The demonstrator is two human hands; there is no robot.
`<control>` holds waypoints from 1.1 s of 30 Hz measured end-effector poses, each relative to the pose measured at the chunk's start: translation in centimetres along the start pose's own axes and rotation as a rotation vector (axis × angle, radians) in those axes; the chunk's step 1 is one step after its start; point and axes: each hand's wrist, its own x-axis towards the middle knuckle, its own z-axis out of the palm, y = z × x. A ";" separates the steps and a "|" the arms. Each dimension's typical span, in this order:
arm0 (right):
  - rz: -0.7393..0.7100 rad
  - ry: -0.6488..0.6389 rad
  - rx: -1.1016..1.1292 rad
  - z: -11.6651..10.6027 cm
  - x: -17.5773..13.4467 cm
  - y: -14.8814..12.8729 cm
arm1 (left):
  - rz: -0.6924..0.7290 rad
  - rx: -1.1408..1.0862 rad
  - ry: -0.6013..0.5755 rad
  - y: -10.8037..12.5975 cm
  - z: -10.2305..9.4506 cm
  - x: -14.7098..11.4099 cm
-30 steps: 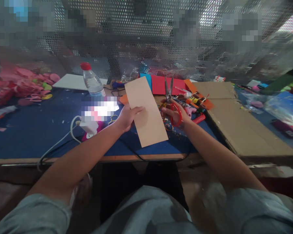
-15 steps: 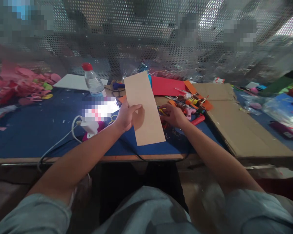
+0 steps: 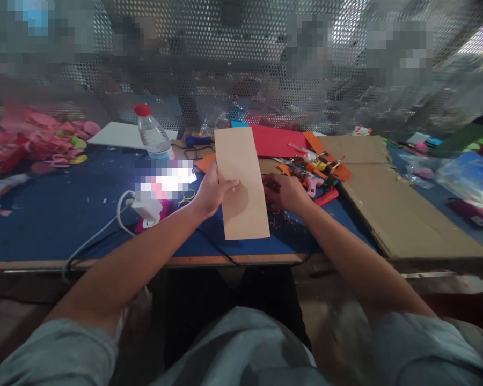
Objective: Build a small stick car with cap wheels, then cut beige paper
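Observation:
My left hand (image 3: 214, 192) grips a tan rectangular sheet (image 3: 243, 161) by its left edge, thumb across the front and the other fingers behind it. The sheet stands nearly upright above the blue table. Just right of the sheet, my right hand (image 3: 286, 192) reaches into a pile of tools and scraps. Its fingers are bent, and their tips are partly hidden by the sheet and the clutter, so I cannot tell if anything is between them. Beside that hand lie a pink glue gun (image 3: 314, 185) and a red-handled tool (image 3: 327, 197).
A water bottle (image 3: 155, 134) with a red cap, a bright phone (image 3: 181, 177) and a white charger (image 3: 147, 206) are at left. Pink cut pieces (image 3: 36, 134) are heaped far left. Cardboard (image 3: 406, 209) covers the right. Red sheet (image 3: 279, 140) lies behind; a perforated screen (image 3: 245, 59) rises beyond.
The tan sheet has turned more upright, its top edge shifting right and down. My left hand has moved slightly right with it. My right hand's fingers have drawn in a little at the pile.

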 end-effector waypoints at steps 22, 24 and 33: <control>0.159 -0.061 0.658 -1.3 -0.5 -4.5 | -0.041 0.095 -0.023 0.4 0.3 -0.4; 0.191 0.015 0.701 -1.3 -0.3 -4.5 | -0.066 0.156 -0.070 0.2 0.2 -0.6; 0.334 -0.012 0.943 -0.8 -0.1 -4.9 | -0.088 0.242 -0.259 -0.1 0.0 -1.2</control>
